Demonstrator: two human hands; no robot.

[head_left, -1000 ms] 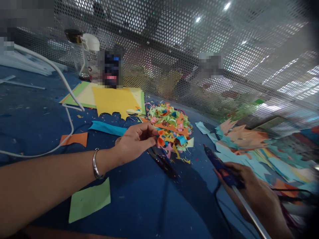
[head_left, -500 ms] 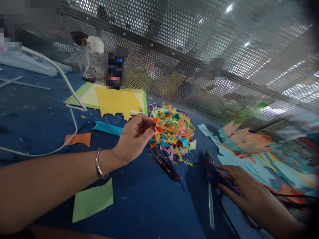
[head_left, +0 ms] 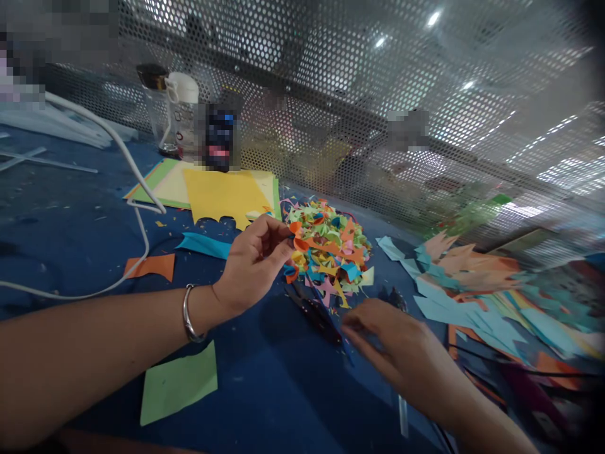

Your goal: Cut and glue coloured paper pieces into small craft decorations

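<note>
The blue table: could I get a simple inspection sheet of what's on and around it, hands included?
Surface: blue tabletop, sprinkled with tiny paper scraps.
Job's things: curled orange paper at the left hand; scissors near the right hand; glue gun mostly hidden behind that hand.
Clutter: heap of colourful cuttings; green paper; yellow sheet on stacked paper.
Hands: left fingers pinched together; right fingers blurred, grip unclear.
Cables: white cable at left; black cable at right.
Surroundings: perforated panel behind; two bottles before it.

The blurred right hand [head_left: 394, 353] hides most of the glue gun [head_left: 396, 299] (a clear stick [head_left: 403, 417] pokes out). The left forearm [head_left: 94, 347] is cropped.
</note>
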